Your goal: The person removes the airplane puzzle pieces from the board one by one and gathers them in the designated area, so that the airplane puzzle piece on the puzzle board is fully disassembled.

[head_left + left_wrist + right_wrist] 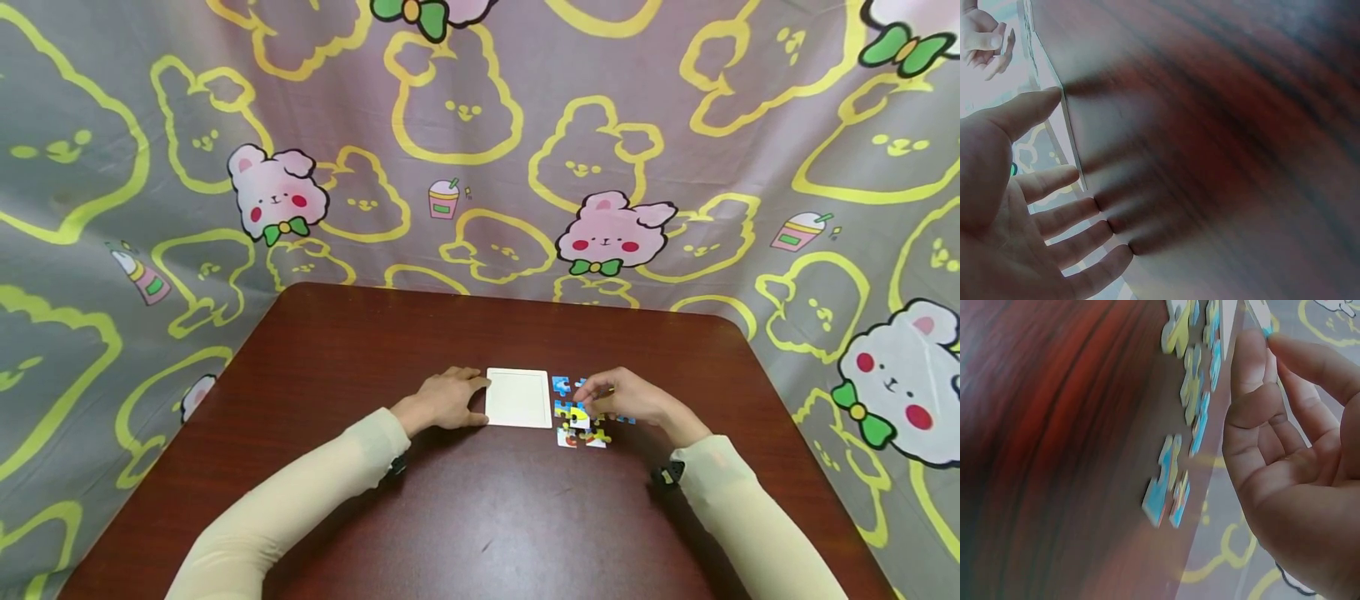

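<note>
A square white puzzle tray (518, 398) lies flat on the table with no pieces in it. At its left side, my left hand (448, 400) rests with fingers spread; in the left wrist view the thumb and index fingertip touch the tray's edge (1071, 140). My right hand (628, 395) is above the loose jigsaw pieces to the right of the tray. Between its thumb and index finger it pinches a jigsaw puzzle piece (1260, 314), mostly white with a blue corner. The picture on the held piece is largely hidden in the right wrist view.
Several loose jigsaw pieces (561, 385) in blue, yellow and white lie right of the tray, some beneath the right hand. The dark brown table (480, 508) ends at a patterned cloth backdrop (480, 208) behind and at the sides.
</note>
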Demonstrator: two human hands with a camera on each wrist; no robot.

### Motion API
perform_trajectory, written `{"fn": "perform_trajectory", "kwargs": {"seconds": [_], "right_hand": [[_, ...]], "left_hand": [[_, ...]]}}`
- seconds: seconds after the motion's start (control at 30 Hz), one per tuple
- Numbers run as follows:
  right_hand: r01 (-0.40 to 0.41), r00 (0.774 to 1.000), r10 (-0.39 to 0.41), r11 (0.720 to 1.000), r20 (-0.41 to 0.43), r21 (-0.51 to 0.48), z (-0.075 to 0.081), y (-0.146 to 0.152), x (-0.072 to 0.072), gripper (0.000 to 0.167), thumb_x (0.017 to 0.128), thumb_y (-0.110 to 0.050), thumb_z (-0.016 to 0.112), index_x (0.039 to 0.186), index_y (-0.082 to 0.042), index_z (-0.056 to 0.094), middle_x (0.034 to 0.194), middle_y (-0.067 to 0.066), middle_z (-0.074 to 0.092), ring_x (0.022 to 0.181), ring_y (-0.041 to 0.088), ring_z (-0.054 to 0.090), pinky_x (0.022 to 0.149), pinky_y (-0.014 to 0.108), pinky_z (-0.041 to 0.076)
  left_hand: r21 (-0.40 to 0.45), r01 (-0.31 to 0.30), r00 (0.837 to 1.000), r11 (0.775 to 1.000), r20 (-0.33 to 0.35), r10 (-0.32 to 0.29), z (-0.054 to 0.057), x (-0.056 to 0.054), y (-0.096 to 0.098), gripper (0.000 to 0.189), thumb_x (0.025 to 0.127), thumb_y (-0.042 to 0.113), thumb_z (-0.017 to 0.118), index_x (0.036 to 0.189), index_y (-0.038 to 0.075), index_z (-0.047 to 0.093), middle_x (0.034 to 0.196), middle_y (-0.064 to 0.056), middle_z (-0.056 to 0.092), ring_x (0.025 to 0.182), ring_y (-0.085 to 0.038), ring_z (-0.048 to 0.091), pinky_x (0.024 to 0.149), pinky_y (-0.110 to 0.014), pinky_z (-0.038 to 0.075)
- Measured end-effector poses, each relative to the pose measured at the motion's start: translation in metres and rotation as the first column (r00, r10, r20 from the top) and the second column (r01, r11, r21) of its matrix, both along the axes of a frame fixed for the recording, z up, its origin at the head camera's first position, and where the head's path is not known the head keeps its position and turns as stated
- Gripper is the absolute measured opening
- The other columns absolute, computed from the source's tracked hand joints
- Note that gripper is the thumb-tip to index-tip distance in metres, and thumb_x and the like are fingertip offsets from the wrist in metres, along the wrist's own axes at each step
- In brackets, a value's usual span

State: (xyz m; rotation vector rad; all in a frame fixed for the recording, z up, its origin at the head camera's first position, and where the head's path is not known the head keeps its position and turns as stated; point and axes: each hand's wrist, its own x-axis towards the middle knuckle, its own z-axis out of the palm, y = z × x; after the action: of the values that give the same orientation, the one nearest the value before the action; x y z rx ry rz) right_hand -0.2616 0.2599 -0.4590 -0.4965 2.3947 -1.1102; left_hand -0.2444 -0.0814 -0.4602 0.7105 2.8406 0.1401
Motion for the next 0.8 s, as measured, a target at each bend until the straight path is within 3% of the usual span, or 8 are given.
{"fn": "perform_trajectory", "kwargs": {"seconds": [0.37,0.8], "right_hand": [[-0.043,0.999,0.044,0.999,0.031,-0.03,0.001,0.028,0.004,0.023,0.09,-0.013,0.071,0.111,-0.002,0.071,0.096,0.012,0.072,0.076,0.027,0.063,0.06,0.038,0.052],[-0.009,0.998,0.009,1.0,0.062,-0.002,-0.004,0.053,0.01,0.023,0.089,-0.008,0.069,0.111,-0.001,0.071,0.094,0.011,0.07,0.079,0.022,0.062,0.06,0.035,0.053]], "left_hand": [[0.002,0.004,1.0,1.0,-0.013,-0.004,-0.002,0.0,-0.001,0.071,0.088,0.056,0.068,0.148,0.025,0.048,0.157,-0.007,0.043,0.144,-0.03,0.04,0.108,-0.053,0.044],[0.005,0.005,1.0,1.0,-0.008,-0.004,-0.001,0.0,-0.002,0.071,0.088,0.055,0.068,0.149,0.024,0.047,0.157,-0.007,0.042,0.145,-0.031,0.04,0.109,-0.054,0.043]]}}
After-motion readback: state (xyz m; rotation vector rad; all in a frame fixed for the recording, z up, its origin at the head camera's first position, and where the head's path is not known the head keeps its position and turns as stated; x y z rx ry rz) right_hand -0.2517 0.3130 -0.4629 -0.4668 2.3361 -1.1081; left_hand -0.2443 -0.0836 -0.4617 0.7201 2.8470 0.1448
